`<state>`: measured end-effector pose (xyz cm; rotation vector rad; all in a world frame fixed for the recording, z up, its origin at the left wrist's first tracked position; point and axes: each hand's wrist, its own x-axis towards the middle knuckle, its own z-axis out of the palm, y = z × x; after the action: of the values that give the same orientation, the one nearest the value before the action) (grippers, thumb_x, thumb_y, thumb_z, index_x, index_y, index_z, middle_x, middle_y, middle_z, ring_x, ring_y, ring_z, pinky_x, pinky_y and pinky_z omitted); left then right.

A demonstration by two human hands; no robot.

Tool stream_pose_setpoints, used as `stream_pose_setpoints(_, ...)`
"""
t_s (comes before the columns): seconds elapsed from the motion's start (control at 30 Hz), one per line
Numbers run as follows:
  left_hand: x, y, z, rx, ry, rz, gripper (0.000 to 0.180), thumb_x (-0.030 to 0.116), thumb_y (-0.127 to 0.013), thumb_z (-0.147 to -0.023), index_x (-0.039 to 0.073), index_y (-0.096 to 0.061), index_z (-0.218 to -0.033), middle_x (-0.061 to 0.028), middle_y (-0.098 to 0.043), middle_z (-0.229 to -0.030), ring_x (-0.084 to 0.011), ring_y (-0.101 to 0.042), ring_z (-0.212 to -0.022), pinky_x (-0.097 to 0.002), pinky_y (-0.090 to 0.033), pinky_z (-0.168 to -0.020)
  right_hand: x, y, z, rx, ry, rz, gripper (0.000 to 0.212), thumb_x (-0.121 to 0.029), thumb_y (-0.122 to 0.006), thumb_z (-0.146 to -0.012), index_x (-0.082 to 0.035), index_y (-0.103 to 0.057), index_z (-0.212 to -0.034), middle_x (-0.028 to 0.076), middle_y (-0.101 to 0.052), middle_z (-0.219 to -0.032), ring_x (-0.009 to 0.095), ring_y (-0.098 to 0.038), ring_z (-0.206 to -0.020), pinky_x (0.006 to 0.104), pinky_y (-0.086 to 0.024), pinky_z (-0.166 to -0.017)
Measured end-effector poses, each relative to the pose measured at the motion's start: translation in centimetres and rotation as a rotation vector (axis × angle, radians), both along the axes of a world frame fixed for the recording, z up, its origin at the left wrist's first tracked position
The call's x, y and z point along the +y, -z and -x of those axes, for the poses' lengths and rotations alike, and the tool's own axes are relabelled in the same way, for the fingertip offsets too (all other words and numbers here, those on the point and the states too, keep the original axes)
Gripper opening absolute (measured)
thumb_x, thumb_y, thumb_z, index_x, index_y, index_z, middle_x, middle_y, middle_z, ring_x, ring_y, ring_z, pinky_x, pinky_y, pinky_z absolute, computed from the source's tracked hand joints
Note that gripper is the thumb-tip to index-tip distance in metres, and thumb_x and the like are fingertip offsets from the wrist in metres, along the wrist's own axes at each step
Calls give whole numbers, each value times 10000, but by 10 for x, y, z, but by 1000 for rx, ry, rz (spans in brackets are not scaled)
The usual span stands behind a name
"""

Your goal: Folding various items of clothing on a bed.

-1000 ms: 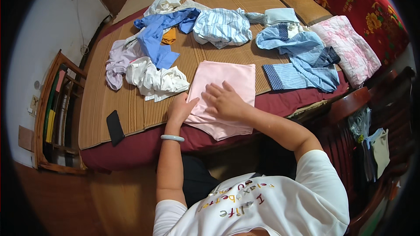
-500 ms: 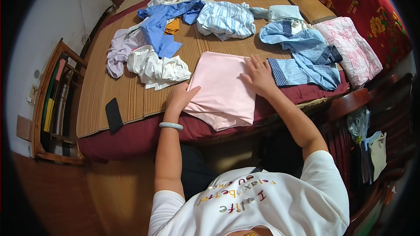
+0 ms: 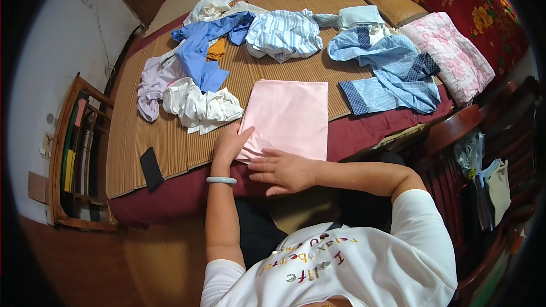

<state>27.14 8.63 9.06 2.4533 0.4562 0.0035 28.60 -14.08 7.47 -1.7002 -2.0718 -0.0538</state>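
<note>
A pink cloth garment (image 3: pixel 290 115), folded into a flat, roughly square shape, lies at the bed's near edge. My left hand (image 3: pixel 228 145), with a pale bangle on its wrist, grips the cloth's near left side, thumb on top and the other fingers mostly hidden. Across the near edge of the cloth lies my right hand (image 3: pixel 284 171), palm down and open, its fingers stretched out toward the left hand. A crumpled white garment (image 3: pixel 199 107) lies just left of the pink cloth. To its right is a light blue garment (image 3: pixel 392 92) with dark dotted cuffs.
Farther back on the bamboo mat (image 3: pixel 284 70) are a blue garment (image 3: pixel 196 54), a striped garment (image 3: pixel 284 35) and a lilac garment (image 3: pixel 153 82). A black phone (image 3: pixel 151 169) rests near the left front edge. At right are a pink-and-white folded quilt (image 3: pixel 449 57) and a wooden chair (image 3: pixel 446 133).
My right hand has moved from the cloth's far right side to its near edge. The near flap's hanging point is no longer seen. My left hand stays at the left side. The view has shifted slightly.
</note>
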Motion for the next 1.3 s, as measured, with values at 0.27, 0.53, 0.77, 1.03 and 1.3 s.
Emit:
stream_pose_setpoints(0.27,0,2,2,-30,22,97,462,425,-706,-788,-31,-665,-849,-211,-661,-787,-331,-647,-739,-429,-480,-679,-9,-1,-89,-71,610,60,587,-493,-472,-952,-89,-502,-1377,167,-463,-1443,311,-416,-1349,538,-233,-1134)
stream_pose_setpoints(0.53,5,12,0,-168,22,382,393,329,-720,-798,-47,-660,-893,-140,-671,-795,-221,-639,-737,-371,-490,-691,-40,-17,-142,116,1072,109,420,-406,-541,-926,-56,-647,-1132,158,-596,-1246,332,-508,-1214,558,-319,-1042)
stream_pose_setpoints(0.77,-47,-17,3,-327,42,1105,264,141,-685,-881,3,-589,-1085,-52,-654,-970,-99,-619,-846,-252,-498,-747,-13,-52,-74,806,530,41,630,-270,-749,-832,-31,-499,-1358,179,-607,-1227,258,-628,-1044,358,-519,-850)
stream_pose_setpoints(1.03,-59,-31,7,-267,282,1244,278,151,-527,-996,37,-542,-1248,-27,-644,-1109,-106,-612,-981,-252,-490,-845,-6,-52,-48,587,745,-216,705,-185,-788,-772,-5,-444,-1359,275,-634,-1109,422,-632,-1016,426,-511,-824)
stream_pose_setpoints(1.3,-14,-9,-9,-675,68,368,645,27,-756,-793,43,-459,-1365,-106,-539,-1272,-212,-515,-1194,-330,-496,-910,-34,-114,-62,980,502,-243,382,63,-623,-839,-24,-626,-1211,63,-677,-1039,115,-613,-932,262,-481,-825)
